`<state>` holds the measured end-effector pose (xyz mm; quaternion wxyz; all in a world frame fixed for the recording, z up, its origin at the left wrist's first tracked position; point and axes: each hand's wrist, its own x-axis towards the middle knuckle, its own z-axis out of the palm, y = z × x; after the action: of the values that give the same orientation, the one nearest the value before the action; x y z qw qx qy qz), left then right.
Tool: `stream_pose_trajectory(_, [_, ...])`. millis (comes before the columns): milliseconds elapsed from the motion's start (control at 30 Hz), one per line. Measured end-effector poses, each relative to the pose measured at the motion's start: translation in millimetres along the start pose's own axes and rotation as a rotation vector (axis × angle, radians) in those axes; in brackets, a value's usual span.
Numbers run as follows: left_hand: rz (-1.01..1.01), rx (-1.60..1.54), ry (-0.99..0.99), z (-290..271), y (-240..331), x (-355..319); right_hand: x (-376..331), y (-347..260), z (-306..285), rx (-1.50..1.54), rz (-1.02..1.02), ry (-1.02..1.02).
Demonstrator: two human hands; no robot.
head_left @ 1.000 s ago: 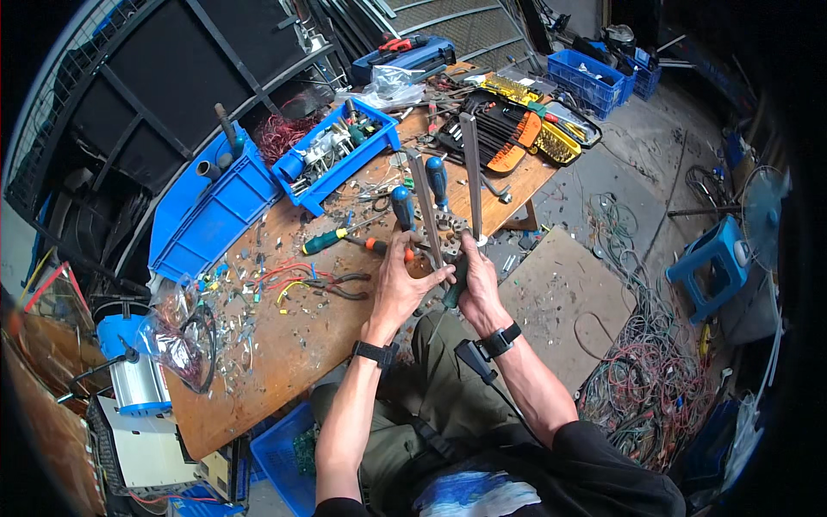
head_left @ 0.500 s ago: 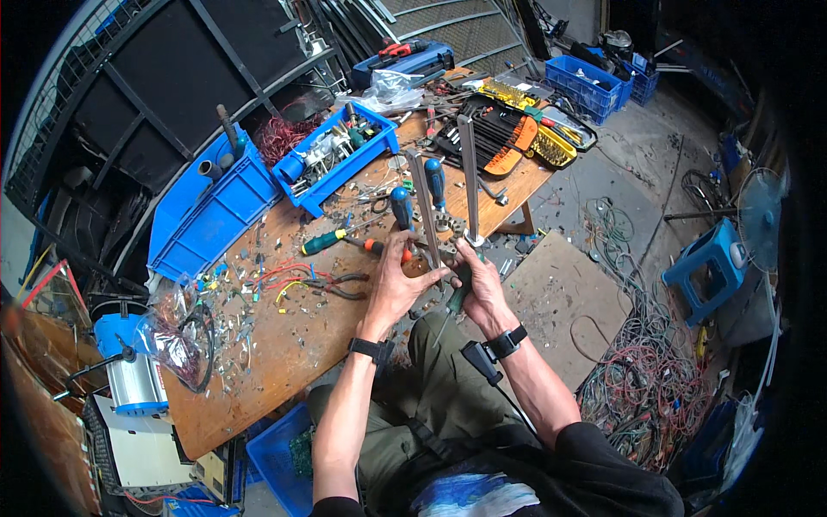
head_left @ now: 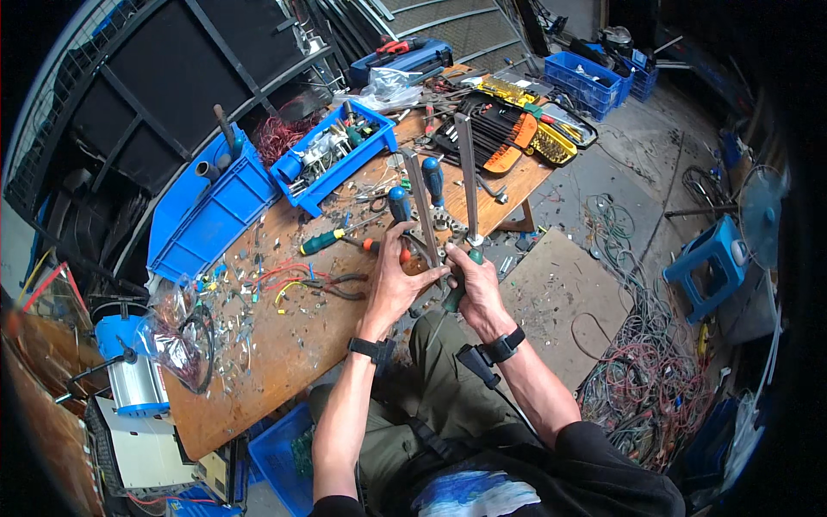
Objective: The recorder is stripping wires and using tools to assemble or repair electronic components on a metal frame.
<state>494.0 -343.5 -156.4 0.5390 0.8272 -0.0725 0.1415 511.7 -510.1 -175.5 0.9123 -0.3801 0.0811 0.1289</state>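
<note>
At the table's near edge, my left hand [head_left: 396,289] is closed round the lower part of an upright flat metal bar [head_left: 420,202], thumb stretched toward my other hand. My right hand [head_left: 478,293] grips a green-handled screwdriver [head_left: 454,297], its thin shaft slanting down toward my lap. Just beyond it stands a second metal bar [head_left: 469,177]. Two blue-handled tools [head_left: 399,205] are upright behind the bars, beside small metal parts [head_left: 444,222]. A red-and-black handle [head_left: 372,247] shows by my left fingers. What lies between my palms is partly hidden.
A green-and-yellow screwdriver [head_left: 321,242] and pliers [head_left: 340,286] lie on the littered wooden table [head_left: 258,362]. Farther back are a blue parts bin [head_left: 332,164] and an opened bit set [head_left: 508,138]. Tangled wires [head_left: 646,379] cover the floor at right, near a blue stool [head_left: 711,267].
My right hand has turned slightly, and the screwdriver in it has shifted, with more of its green handle showing above my fingers. My left hand stays almost in place.
</note>
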Motion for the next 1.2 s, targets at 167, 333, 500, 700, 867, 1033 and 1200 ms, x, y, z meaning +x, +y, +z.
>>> stream_pose_trajectory(167, [0.143, 0.281, 0.038, -13.8, 36.0, 7.3, 3.2, -6.2, -3.0, 0.024, 0.084, -0.035])
stream_pose_trajectory(333, [0.634, 0.138, 0.23, -20.6, 111.9, 55.7, -1.4, -12.6, -1.9, 0.006, 0.131, -0.055])
stream_pose_trajectory(500, [0.536, -0.162, 0.129, 6.2, 146.2, 87.6, -1.9, -13.7, 0.2, -0.03, 0.147, -0.009])
stream_pose_trajectory(700, [0.418, -0.402, 0.262, 22.8, 143.7, 97.2, -1.4, -8.2, 4.1, -0.047, 0.12, -0.001])
stream_pose_trajectory(867, [0.487, -0.381, 0.245, 23.7, 143.2, 101.6, -3.3, -11.8, 4.9, -0.064, 0.076, 0.008])
stream_pose_trajectory(1033, [0.308, -0.411, 0.132, 20.0, 143.7, 96.2, 3.6, -6.3, -5.3, -0.002, 0.112, -0.02])
stream_pose_trajectory(1200, [0.281, -0.438, 0.036, 15.0, 145.8, 92.6, 3.0, -5.9, -3.2, 0.06, 0.146, -0.028])
